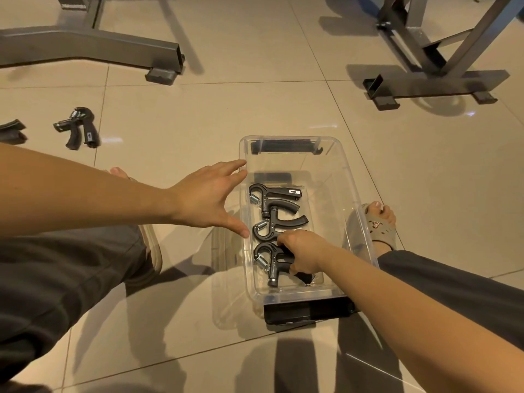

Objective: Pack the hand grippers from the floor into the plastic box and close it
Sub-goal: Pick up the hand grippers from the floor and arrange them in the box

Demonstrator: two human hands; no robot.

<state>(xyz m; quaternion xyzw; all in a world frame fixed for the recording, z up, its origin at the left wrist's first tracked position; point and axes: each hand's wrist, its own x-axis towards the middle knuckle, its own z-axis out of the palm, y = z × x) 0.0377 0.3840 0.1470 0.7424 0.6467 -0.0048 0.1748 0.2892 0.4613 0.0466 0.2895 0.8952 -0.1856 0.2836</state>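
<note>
Inside the box (357, 194) lie three hand grippers (276, 219), right hand (304, 255) holding one.

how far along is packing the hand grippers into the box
Done: two hand grippers lie in the plastic box. In hand: the right hand grips a third gripper inside it; the left hand, open, is at the box's left wall. Left: one floor gripper, maybe another cut off at the frame edge, then closing the box.
</note>
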